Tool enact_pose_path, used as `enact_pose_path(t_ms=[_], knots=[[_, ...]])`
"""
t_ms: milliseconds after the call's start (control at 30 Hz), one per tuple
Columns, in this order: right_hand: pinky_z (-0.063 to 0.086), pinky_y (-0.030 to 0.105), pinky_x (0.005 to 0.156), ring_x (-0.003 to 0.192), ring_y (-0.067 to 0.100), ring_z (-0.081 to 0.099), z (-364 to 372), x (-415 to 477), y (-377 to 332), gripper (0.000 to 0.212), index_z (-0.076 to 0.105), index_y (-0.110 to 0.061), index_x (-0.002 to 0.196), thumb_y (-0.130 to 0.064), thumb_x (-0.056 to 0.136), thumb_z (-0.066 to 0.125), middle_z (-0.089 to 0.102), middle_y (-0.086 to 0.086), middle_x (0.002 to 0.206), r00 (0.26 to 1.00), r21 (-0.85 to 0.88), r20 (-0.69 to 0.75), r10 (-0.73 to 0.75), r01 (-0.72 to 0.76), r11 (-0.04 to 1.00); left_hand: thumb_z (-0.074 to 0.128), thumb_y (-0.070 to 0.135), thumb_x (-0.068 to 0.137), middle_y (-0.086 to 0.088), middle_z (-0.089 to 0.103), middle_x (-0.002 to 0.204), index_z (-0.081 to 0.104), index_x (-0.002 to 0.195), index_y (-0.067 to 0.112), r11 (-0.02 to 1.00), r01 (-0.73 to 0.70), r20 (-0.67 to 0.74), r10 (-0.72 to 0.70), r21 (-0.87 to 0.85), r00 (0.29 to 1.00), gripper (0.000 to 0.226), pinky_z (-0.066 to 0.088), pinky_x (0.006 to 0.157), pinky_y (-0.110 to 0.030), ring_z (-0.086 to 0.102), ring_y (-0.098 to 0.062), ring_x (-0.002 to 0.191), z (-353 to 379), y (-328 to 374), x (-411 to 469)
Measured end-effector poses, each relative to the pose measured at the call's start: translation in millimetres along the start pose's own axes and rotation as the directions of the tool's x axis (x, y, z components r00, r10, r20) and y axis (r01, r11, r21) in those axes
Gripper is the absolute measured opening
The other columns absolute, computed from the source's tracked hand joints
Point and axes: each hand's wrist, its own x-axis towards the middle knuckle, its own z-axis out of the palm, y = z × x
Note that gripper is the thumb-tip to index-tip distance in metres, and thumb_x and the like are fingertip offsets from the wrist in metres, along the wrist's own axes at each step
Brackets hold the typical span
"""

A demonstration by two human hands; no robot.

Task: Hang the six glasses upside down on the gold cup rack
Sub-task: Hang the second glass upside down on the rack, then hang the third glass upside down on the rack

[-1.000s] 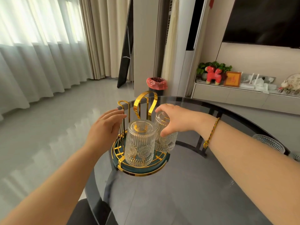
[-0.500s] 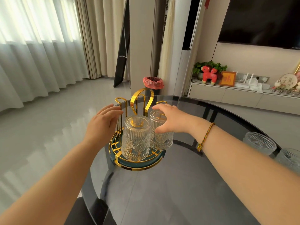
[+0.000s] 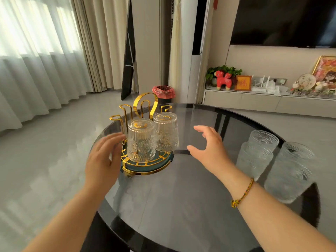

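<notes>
The gold cup rack [image 3: 145,165] stands on the left part of a round dark glass table [image 3: 181,206]. Two ribbed clear glasses hang upside down on its pegs: a front glass [image 3: 141,140] and a glass behind it to the right [image 3: 166,132]. Several gold pegs at the back and left are bare. My left hand [image 3: 103,160] is open beside the rack's left rim, fingertips near the front glass. My right hand [image 3: 209,148] is open and empty, a little right of the rack. Three upright glasses stand at the table's right edge: [image 3: 261,142], [image 3: 254,160], [image 3: 291,171].
The table edge curves close behind the rack and along the right past the loose glasses. A bin with a red bag [image 3: 163,92] stands on the floor behind the table. A low cabinet with ornaments [image 3: 254,99] runs along the far wall.
My right hand has let go of the rear glass, now hanging on its peg, and drawn back to the right. My left hand has dropped lower beside the rack. The view has shifted right.
</notes>
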Motion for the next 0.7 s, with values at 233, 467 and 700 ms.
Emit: enact_pose_path(t_ms=[233,467,700], knots=[[0.025,0.016,0.088,0.113,0.022,0.039,-17,-72,48,0.045,0.049,-0.010,0.114,-0.009,0.072,0.066,0.047,0.007,0.117,0.952,0.060,-0.229,0.205,-0.196,0.979,0.046,0.020,0.082,-0.010,0.068,0.101,0.064,0.097,0.008,0.988,-0.117,0.276,0.139,-0.096,0.951,0.026,0.043,0.084,-0.033,0.059,-0.019,0.098,54,39,-57],[0.031,0.034,0.091,0.110,0.037,0.042,-43,-119,80,0.046,0.052,0.000,0.106,-0.006,0.065,0.073,0.050,0.023,0.113,0.760,-0.017,-0.601,0.247,-0.322,0.947,0.047,0.022,0.089,-0.001,0.050,0.131,0.048,0.120,0.020,0.999,0.011,0.487,-0.032,0.047,0.873,0.031,0.041,0.095,-0.034,0.046,-0.019,0.120,108,34,-74],[0.013,0.043,0.108,0.133,0.040,0.018,-61,-115,119,0.093,0.020,0.001,0.134,-0.012,0.061,0.077,0.023,0.028,0.142,0.614,0.085,-0.666,0.424,-0.502,0.861,0.044,0.032,0.089,-0.002,0.042,0.138,0.036,0.128,0.021,0.983,-0.039,0.631,-0.084,0.179,0.771,0.042,0.029,0.106,-0.034,0.035,-0.020,0.128,128,28,-69]])
